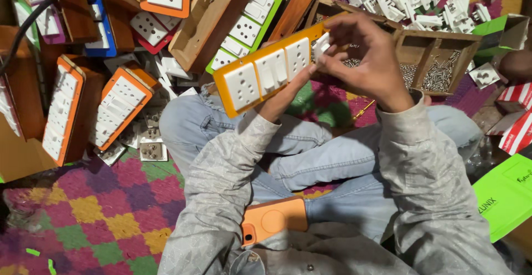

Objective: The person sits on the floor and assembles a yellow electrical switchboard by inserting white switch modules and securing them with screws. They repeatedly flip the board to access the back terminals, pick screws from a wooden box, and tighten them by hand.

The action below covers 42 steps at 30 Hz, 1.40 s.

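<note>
I sit cross-legged and hold an orange switchboard plate (266,70) with white sockets and switches in front of me. My left hand (285,95) grips it from below, mostly hidden behind the plate. My right hand (366,59) pinches a small white switch module (321,45) at the plate's right end. An orange phone (274,219) lies in my lap.
A wooden tray (443,45) holds screws at the upper right, beside a heap of white switch parts (421,1). Finished orange boards (88,106) and wooden boxes pile up at the left and top. Green and red cartons (507,192) sit at the right. A chequered mat (94,208) covers the floor.
</note>
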{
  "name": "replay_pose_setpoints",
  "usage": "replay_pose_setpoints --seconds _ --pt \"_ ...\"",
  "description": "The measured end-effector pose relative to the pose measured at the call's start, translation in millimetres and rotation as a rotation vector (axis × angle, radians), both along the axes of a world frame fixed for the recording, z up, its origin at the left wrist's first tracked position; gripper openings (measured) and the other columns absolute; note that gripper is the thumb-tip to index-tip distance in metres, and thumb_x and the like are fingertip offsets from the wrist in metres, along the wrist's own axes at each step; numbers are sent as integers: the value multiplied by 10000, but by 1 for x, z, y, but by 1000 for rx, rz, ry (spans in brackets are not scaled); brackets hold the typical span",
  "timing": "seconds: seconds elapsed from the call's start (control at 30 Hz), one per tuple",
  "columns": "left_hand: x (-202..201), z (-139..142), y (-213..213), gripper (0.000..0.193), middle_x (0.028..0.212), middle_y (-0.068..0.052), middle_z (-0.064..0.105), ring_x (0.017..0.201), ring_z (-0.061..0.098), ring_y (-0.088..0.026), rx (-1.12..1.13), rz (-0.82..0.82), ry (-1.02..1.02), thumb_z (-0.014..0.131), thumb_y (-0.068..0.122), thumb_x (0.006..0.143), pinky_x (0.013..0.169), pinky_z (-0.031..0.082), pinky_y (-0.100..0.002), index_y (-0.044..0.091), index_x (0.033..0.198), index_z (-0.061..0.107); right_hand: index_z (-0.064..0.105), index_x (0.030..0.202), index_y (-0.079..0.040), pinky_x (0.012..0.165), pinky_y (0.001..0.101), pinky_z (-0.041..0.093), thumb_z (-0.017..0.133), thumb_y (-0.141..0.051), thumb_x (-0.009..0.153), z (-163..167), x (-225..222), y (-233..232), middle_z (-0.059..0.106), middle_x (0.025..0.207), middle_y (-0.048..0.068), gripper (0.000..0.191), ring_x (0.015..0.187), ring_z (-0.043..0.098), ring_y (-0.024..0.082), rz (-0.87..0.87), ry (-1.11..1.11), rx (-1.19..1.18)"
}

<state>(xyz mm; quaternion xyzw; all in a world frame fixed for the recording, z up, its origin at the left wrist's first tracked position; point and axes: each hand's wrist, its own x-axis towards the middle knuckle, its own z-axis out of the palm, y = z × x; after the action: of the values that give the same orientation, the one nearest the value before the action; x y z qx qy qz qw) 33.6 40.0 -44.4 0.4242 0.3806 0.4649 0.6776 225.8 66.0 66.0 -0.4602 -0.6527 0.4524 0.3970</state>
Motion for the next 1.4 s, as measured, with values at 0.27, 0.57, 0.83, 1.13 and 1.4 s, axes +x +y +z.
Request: replay_pose_setpoints --seconds 0.27,0.57,0.83,1.13,1.4 --pt "-5 -23 -2 335 1155 -68 701 1013 657 -122 -29 -142 -58 685 190 1019 877 548 -257 -31 1271 675 479 1246 -19 847 249 649 769 38 943 -2 -6 -1 609 1127 42 423 987 726 113 -102 204 -154" --pt "-19 14 2 332 1016 -21 708 826 615 -74 -78 -49 157 741 222 976 694 499 -218 -10 1214 725 539 1121 -16 751 217 509 924 13 945 -7 3 -2 606 961 21 424 842 593 85 -265 -103 192" --pt "-26 44 5 202 831 21 676 639 515 -48 -214 157 -58 808 181 939 555 372 -210 23 1054 757 779 977 -38 712 421 533 891 -246 985 -35 86 11 744 957 153 237 803 711 288 -230 -970 207" --pt "-32 50 -6 291 896 51 707 676 522 -41 -158 16 143 787 235 947 564 403 -206 32 1155 782 809 833 -99 706 466 578 866 -193 727 -138 95 29 726 855 201 152 783 714 376 -164 -1407 147" --pt "-37 47 -7 295 978 26 744 712 603 -48 257 -8 401 761 259 979 615 487 -213 53 1190 762 844 952 -148 724 482 566 855 -84 744 -108 92 24 741 862 183 218 775 710 383 -154 -1205 -16"
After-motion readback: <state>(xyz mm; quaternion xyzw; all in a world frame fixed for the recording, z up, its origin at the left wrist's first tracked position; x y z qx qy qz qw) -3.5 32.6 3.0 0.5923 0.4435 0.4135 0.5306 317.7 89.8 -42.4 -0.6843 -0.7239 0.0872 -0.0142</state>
